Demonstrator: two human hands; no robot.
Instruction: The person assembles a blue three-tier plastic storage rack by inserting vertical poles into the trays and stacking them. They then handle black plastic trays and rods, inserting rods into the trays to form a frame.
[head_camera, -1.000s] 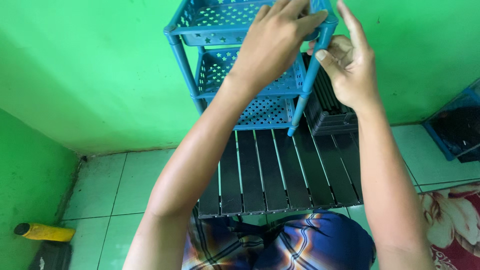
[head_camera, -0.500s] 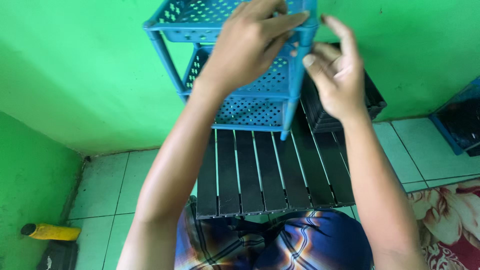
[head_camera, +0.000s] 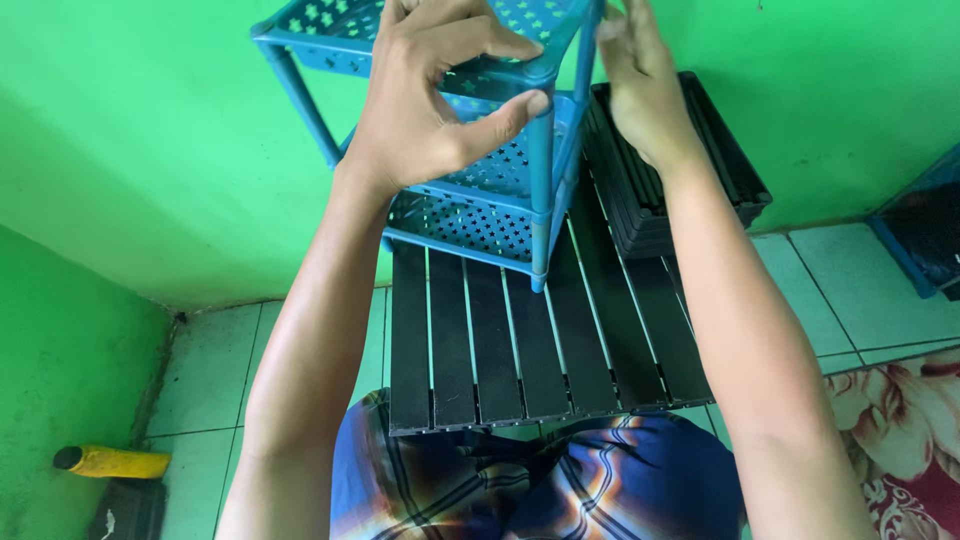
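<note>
Two hands up at the top of the frame, both on a blue plastic rack (head_camera: 480, 190) with star-shaped holes in its tiers. Fingers (head_camera: 470, 40) of the left hand (head_camera: 420, 110) curled over the near corner of the top tier, thumb pressed against the upright blue post (head_camera: 541, 190) just below it, closed on that corner. Right hand (head_camera: 640, 85) at top centre-right, palm turned toward the rack's far right side, fingertips cut off by the top edge of the frame; cannot tell whether gripping or only resting against it. Rack tilted, three tiers visible, the foot of its near post down on a black slatted surface (head_camera: 520, 350) in the middle of the frame. Just right of the rack, behind the right wrist, a stack of black slatted trays (head_camera: 720, 170) on the same surface. Green wall (head_camera: 150, 150) behind, pale tiled floor (head_camera: 210, 370) below. Lower left, a yellow bottle (head_camera: 110, 462) lying on its side by the wall. Bottom centre, blue plaid cloth (head_camera: 560, 490) over the person's lap; lower right, a flowered red mat (head_camera: 910, 430); right edge, a blue crate (head_camera: 925, 240).
</note>
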